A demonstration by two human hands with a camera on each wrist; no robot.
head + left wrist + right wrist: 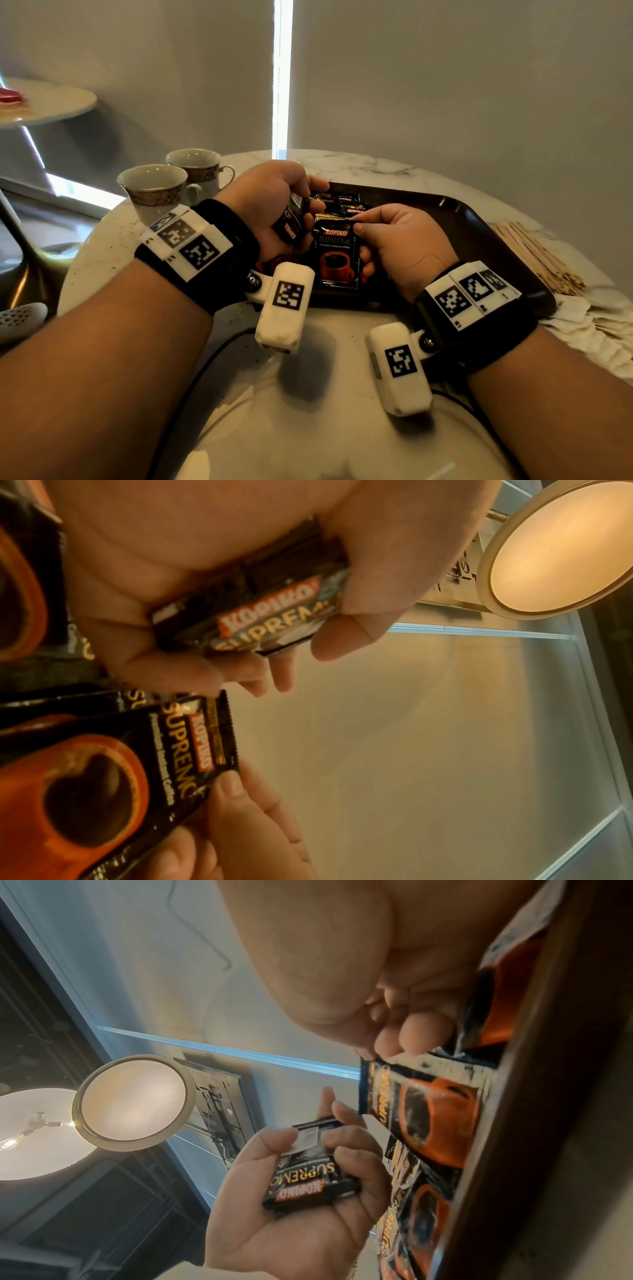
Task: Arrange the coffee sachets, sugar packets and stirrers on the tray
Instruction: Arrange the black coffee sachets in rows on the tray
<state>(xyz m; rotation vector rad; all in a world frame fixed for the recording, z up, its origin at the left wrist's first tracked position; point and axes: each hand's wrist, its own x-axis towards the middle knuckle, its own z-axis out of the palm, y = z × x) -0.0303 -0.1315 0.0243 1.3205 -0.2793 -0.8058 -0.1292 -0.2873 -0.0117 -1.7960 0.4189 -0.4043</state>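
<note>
The round marble table (342,377) takes up most of the view, with a grey blind behind it, a bright slit of daylight down the middle and a round lamp glowing overhead. On it sits the dark tray (479,226), and from where things lie I'd say the job is only partly done: a row of black coffee sachets (346,202) already lies across the tray, but the wooden stirrers (537,253) sit in a heap on the table just beside the tray's right edge, and the pale sugar packets (589,329) are piled nearer, also off the tray. Both look untouched. Two teacups (161,192) stand together at the table's left.

Over the tray, the left hand (270,205) has its fingers curled round a small stack of sachets (291,222), thumb clamped across them. The right hand (400,240) pinches the top corner of a single sachet (337,257) between thumb and forefinger, holding it just above the tray's near end, close beside the left hand's stack. My guess is this one gets laid down next in the row
</note>
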